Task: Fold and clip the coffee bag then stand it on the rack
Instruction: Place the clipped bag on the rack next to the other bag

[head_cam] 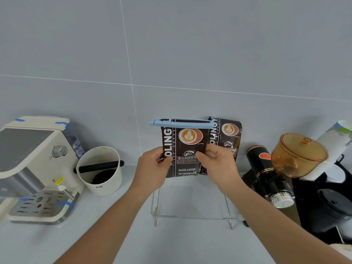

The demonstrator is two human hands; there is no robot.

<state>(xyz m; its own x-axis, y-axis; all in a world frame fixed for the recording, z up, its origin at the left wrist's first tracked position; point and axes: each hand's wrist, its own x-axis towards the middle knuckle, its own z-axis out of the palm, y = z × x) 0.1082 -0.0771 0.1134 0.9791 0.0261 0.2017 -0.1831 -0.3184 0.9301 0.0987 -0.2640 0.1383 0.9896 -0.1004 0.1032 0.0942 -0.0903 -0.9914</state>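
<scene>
A dark brown coffee bag [185,149] stands upright at the centre, its top closed by a long light-blue clip [181,124] lying across it. My left hand [155,164] grips the bag's left edge and my right hand [216,162] grips its right edge, both around mid-height. The bag's bottom is at the top of a clear acrylic rack [192,216]; whether it rests on it I cannot tell. A second coffee bag [227,138] of the same kind stands just behind and to the right, against the wall.
A cream espresso machine [36,168] fills the left. Beside it stands a white knock box [101,172] with a black bar. On the right are a black grinder [264,172] with an amber hopper [297,155] and stacked paper cups [331,147].
</scene>
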